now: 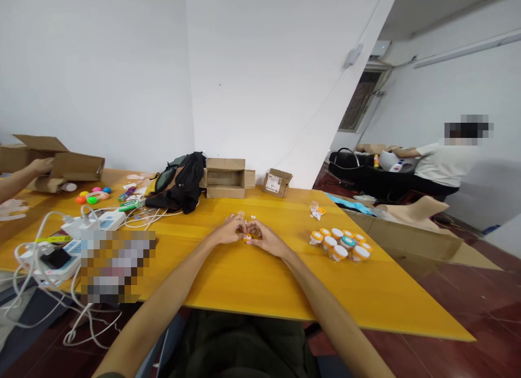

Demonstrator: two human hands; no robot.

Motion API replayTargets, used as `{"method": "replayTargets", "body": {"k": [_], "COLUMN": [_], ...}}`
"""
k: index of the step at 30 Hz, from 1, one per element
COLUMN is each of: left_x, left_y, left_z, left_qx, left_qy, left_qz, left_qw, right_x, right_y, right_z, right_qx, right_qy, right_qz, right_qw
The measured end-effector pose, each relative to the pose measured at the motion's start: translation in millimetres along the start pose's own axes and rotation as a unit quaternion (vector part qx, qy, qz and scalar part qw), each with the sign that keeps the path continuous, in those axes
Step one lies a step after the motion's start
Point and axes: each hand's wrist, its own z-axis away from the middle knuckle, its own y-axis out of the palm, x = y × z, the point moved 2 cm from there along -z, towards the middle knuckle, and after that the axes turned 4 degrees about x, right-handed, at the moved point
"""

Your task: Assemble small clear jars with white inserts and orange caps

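Piece, small, orange and white, sits pinched between left hand and right hand.

Head-height view, forward and down across the table

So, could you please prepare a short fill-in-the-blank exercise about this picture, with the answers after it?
1. The small piece between the left hand and the right hand has an ____ edge.
2. All jars show orange rims except one, whose rim is ____.
3. The small box with a white label stands to the ____ of the black bag.

Answers: orange; blue-green; right
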Motion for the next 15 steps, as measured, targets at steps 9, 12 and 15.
{"method": "replayTargets", "body": {"k": [9,12,15], "left_x": [6.6,12.3,18.3], "left_y": [-19.0,-25.0,-26.5], "left_z": [-0.5,0.4,1.0], "left_qx": [-0.046,-0.078,-0.101], "left_qy": [-0.015,-0.033,-0.050], "left_qz": [0.009,0.013,-0.001], "left_qw": [0.999,0.996,0.994], "right_x": [-2.2,-2.2,0.3], "right_y": [-1.1,-1.5,-3.5], "right_z": [0.4,0.9,2.0], "right_qx": [-0.001,0.000,-0.005], "right_qy": [0.005,0.015,0.016], "right_qz": [0.012,0.026,0.032], "right_qw": [1.000,1.000,0.999]}}
